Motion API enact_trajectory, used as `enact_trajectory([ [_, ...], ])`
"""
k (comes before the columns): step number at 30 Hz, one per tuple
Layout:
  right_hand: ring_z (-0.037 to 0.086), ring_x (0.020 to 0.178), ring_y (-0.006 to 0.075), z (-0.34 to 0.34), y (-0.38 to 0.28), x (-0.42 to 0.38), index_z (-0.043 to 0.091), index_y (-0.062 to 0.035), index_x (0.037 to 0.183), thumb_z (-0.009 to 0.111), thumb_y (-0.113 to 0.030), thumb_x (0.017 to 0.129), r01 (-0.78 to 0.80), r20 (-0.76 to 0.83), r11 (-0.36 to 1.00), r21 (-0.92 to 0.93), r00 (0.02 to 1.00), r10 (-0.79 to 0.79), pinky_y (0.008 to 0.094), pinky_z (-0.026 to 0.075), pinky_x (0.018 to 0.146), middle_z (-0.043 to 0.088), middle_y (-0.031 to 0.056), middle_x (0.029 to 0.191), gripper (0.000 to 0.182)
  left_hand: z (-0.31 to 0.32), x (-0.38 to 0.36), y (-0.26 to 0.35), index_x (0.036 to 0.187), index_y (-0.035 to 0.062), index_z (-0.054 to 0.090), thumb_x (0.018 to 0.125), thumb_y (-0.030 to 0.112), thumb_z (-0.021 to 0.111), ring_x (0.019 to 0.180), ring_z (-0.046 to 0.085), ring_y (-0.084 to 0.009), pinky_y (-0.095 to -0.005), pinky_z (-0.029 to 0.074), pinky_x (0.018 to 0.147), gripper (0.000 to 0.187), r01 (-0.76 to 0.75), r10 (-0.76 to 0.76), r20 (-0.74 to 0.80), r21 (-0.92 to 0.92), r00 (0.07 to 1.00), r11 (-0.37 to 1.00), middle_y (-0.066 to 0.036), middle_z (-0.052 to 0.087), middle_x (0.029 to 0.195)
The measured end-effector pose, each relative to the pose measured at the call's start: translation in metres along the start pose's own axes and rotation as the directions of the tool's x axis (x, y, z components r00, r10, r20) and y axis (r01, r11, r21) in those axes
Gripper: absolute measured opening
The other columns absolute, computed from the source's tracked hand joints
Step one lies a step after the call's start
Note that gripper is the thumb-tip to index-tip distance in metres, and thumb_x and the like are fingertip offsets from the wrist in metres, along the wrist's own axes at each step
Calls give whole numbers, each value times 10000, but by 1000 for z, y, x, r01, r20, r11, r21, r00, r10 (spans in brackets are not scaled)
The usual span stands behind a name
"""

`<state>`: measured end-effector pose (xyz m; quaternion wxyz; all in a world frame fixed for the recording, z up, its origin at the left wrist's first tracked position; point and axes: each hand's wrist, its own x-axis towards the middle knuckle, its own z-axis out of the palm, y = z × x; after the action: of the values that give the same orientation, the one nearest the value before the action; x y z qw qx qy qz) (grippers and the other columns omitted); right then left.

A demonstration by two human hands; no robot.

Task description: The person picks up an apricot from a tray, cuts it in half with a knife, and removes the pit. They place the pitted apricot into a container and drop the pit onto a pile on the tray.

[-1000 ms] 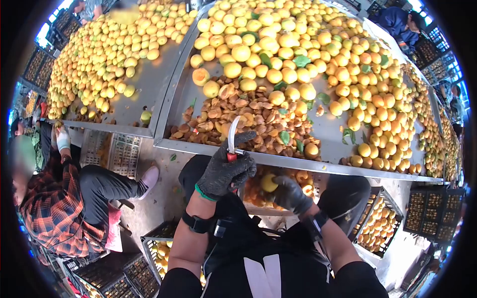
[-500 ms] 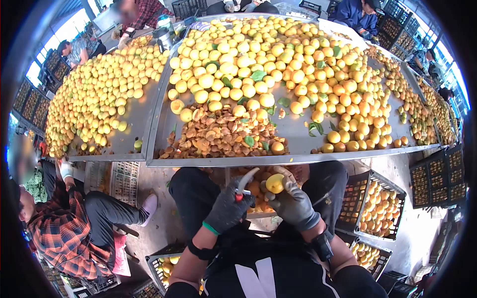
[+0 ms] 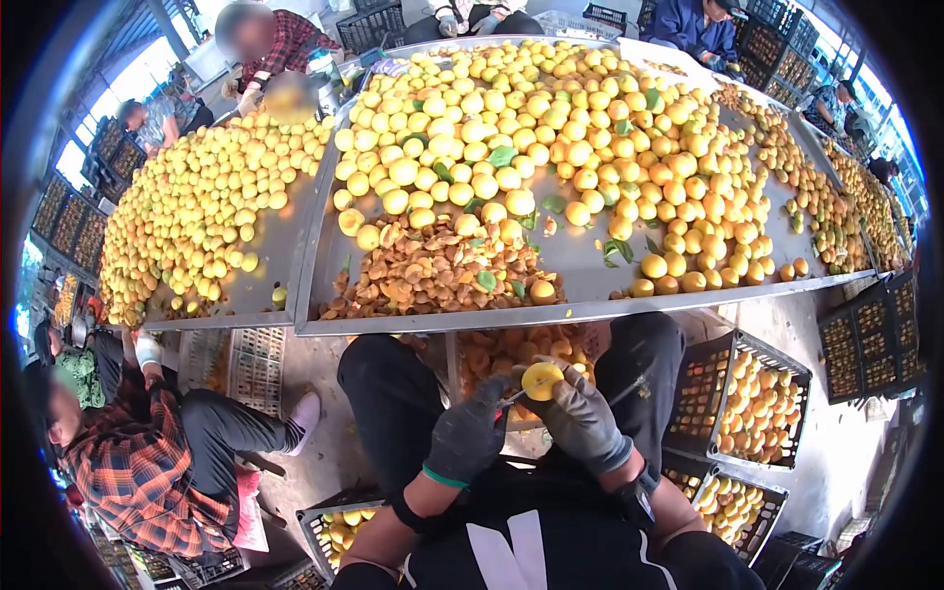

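Observation:
My gloved right hand grips a yellow apricot in its fingertips, held above the crate between my knees. My gloved left hand is closed around a small knife, most of whose red handle is hidden by the glove. The blade reaches the left side of the apricot; how deep it sits cannot be made out. Below the hands, a crate contains orange apricot pieces. In front of me, a heap of brown-orange pieces lies at the near edge of the metal table.
Whole apricots cover much of the table, whose raised rim runs above my knees. Black crates of apricots stand at my right. A co-worker in a plaid shirt sits at my left; other people work around the tables.
My left hand has brought the knife blade from upright beside the apricot to its left side. The right hand has turned the apricot slightly. The view has shifted a little.

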<state>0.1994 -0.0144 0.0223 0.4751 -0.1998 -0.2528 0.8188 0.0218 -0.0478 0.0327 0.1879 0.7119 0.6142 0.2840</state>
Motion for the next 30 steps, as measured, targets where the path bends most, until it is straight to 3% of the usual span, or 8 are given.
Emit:
enact_trajectory([
  [3,462,1274,279,3,3,-1,436,-39,1333,579,-281,942,-27,10,999,47,1000,27,440,356,1084,491,171,1349,481,3,-3,-2,1181,104,566,835,148,621,667,631,-373,-459,497,570,353,-24,29,-49,111,998,994,-184,639,795],
  [9,480,1239,279,8,14,3,452,-65,1331,523,-270,973,115,7,993,-37,993,-115,473,347,1075,495,155,1350,419,9,-5,0,1105,82,556,799,78,581,742,620,-421,-502,485,619,307,62,-62,-32,6,998,998,-216,640,864],
  [17,502,1198,256,27,14,11,371,-50,1342,543,-212,970,217,9,970,-106,976,-217,393,406,1035,485,170,1334,441,7,2,-1,1094,81,518,838,101,553,732,617,-423,-516,473,591,259,191,-191,86,15,978,982,-220,631,822],
  [20,519,1168,230,30,16,14,395,-43,1310,520,-216,982,312,-3,914,-259,946,-323,368,416,1023,509,147,1293,391,11,7,-6,1100,81,525,847,100,550,736,616,-422,-512,472,584,255,93,-95,-19,-68,995,993,-214,631,819],
  [23,542,1118,207,24,19,16,409,-34,1287,505,-227,989,193,-59,919,-345,972,-226,344,433,996,537,131,1238,368,6,10,-1,1083,78,539,849,89,552,731,616,-417,-499,475,582,235,157,-157,1,-15,988,987,-204,630,808],
  [26,558,1079,198,19,20,19,410,-24,1282,501,-242,992,100,-66,964,-247,991,-119,336,448,970,553,128,1199,374,-6,14,7,1095,69,555,862,115,541,769,627,-396,-495,479,597,238,135,-133,21,-82,991,987,-203,636,865],
  [28,560,1072,195,17,23,21,403,-22,1285,491,-253,997,272,0,821,-501,949,-314,328,450,963,551,137,1212,380,19,6,-12,1122,65,551,868,136,540,784,626,-395,-495,483,609,264,67,-66,6,-95,998,993,-203,637,904],
  [30,554,1084,190,22,22,22,396,-20,1288,475,-243,1004,292,14,873,-390,950,-311,316,445,961,544,146,1242,370,22,4,-17,1149,61,547,873,156,539,799,624,-394,-495,487,621,292,5,-7,-21,-92,1000,996,-203,637,943],
])
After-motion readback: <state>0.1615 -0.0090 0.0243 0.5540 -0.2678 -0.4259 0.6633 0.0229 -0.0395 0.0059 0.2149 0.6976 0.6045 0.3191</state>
